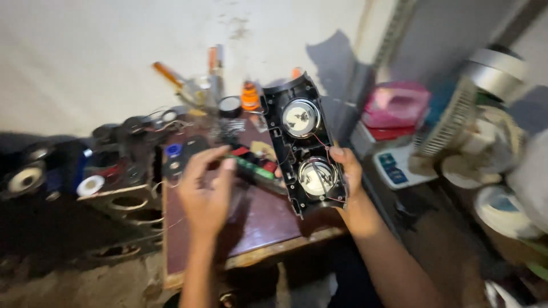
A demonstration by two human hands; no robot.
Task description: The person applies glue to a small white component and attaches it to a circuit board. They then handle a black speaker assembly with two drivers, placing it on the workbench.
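The right hand (349,188) grips the black speaker housing (303,142) by its edge. The left hand (206,191) pinches a green circuit board (255,169). The housing looks rigid and light with fragile thin wires, so the rim seems the safest hold.

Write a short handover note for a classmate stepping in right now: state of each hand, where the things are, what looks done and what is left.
Right hand: grip shut on the black speaker housing, held tilted above the small brown table, open back facing up.
Left hand: fingers pinched at the green circuit board beside the housing; the blur hides how firm that grip is.
Done: housing is open, both round speaker drivers and thin red wires exposed.
Left: board is outside the housing, back cover not fitted.
Nearby: tools and tape at the table's far edge, loose speakers at left.
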